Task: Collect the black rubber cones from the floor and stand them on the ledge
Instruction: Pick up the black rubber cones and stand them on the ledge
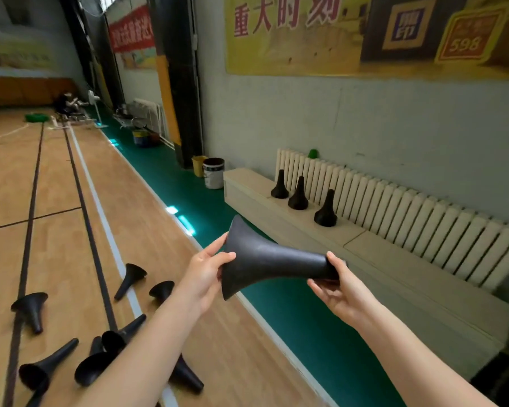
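We hold one cone (272,259) sideways in mid-air betw. both hands, just short of the ledge (394,251). L hand (206,274) grips the wide base, thumb on the outside; R hand (338,286) pinches the narrow tip. Three standing cones (298,198) sit in a row on the ledge; several floor cones (31,309) lie tipped over to our left. Step: carry-to-place, cone no. 4. Next, we reckon: turn it base-down and set it on bare ledge beside the nearest standing one w/o knocking it.

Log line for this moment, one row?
left hand, right hand: grip held cone sideways | ledge: three cones upright | floor: more cones lying
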`<action>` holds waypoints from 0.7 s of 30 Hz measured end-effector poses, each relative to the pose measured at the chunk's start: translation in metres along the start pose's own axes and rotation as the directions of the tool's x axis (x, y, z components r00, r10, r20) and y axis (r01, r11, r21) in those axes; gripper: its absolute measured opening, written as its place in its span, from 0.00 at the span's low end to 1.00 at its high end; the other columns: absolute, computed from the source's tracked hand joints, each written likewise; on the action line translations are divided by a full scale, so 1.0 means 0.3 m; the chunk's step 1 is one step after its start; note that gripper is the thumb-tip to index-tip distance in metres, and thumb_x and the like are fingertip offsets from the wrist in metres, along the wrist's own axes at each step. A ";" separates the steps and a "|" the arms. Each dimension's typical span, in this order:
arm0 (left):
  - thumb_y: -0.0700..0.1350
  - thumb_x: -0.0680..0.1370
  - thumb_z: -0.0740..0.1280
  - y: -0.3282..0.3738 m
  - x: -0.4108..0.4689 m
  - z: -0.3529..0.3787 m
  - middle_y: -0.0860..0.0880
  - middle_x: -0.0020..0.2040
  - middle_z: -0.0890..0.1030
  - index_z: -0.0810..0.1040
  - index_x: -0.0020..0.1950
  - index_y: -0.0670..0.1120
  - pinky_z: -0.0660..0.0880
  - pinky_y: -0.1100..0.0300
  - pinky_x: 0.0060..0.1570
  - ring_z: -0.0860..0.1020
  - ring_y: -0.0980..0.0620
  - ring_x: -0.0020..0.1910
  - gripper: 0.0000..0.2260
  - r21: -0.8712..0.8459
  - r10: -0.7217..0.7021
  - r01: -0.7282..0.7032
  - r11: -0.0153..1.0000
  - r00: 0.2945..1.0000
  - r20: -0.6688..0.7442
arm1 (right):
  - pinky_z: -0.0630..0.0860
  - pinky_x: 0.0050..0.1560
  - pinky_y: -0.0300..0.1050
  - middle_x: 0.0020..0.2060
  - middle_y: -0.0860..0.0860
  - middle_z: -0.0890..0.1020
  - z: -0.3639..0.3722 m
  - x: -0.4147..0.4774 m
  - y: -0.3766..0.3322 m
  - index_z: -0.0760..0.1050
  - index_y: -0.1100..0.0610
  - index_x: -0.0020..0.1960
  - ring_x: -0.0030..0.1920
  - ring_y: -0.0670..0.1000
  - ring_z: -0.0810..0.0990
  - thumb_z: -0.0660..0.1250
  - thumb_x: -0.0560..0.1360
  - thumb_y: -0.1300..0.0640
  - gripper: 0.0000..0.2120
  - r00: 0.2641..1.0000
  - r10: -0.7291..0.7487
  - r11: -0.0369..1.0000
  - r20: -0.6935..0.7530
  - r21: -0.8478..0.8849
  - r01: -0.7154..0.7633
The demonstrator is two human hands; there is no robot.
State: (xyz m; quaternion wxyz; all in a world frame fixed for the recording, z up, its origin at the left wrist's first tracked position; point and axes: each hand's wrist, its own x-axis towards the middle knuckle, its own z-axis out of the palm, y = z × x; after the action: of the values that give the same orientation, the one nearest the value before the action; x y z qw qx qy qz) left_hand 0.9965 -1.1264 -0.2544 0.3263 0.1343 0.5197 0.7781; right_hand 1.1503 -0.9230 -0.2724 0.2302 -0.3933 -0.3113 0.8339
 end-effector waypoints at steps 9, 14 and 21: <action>0.28 0.77 0.60 0.003 0.400 0.033 0.47 0.47 0.86 0.74 0.68 0.44 0.80 0.62 0.36 0.85 0.51 0.43 0.22 -0.033 -0.046 0.047 0.998 0.999 0.022 | 0.81 0.31 0.46 0.52 0.62 0.77 0.106 0.343 -0.106 0.67 0.57 0.64 0.48 0.60 0.81 0.74 0.71 0.51 0.27 0.999 0.027 1.000 -0.039 -0.015 -0.027; 0.30 0.77 0.61 -0.016 0.712 0.086 0.46 0.49 0.85 0.74 0.67 0.47 0.79 0.63 0.35 0.84 0.51 0.43 0.22 0.024 -0.072 0.071 0.997 0.996 0.044 | 0.79 0.39 0.48 0.58 0.62 0.76 0.144 0.616 -0.215 0.65 0.56 0.68 0.54 0.60 0.80 0.73 0.72 0.52 0.29 0.998 0.037 0.999 -0.058 0.002 -0.037; 0.31 0.76 0.63 0.006 1.243 0.211 0.46 0.54 0.84 0.74 0.69 0.47 0.80 0.62 0.38 0.84 0.50 0.47 0.23 0.100 -0.125 0.117 0.988 0.989 0.073 | 0.79 0.46 0.51 0.50 0.62 0.76 0.229 1.033 -0.471 0.66 0.55 0.67 0.53 0.61 0.78 0.72 0.72 0.53 0.27 0.994 0.065 0.996 -0.084 0.059 -0.060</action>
State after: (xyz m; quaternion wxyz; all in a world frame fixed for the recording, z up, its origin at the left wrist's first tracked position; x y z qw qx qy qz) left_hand 0.7506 -0.8399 -0.2746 0.3865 0.1485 0.5501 0.7252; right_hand 0.9339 -0.6523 -0.2983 0.2281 -0.4318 -0.2650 0.8315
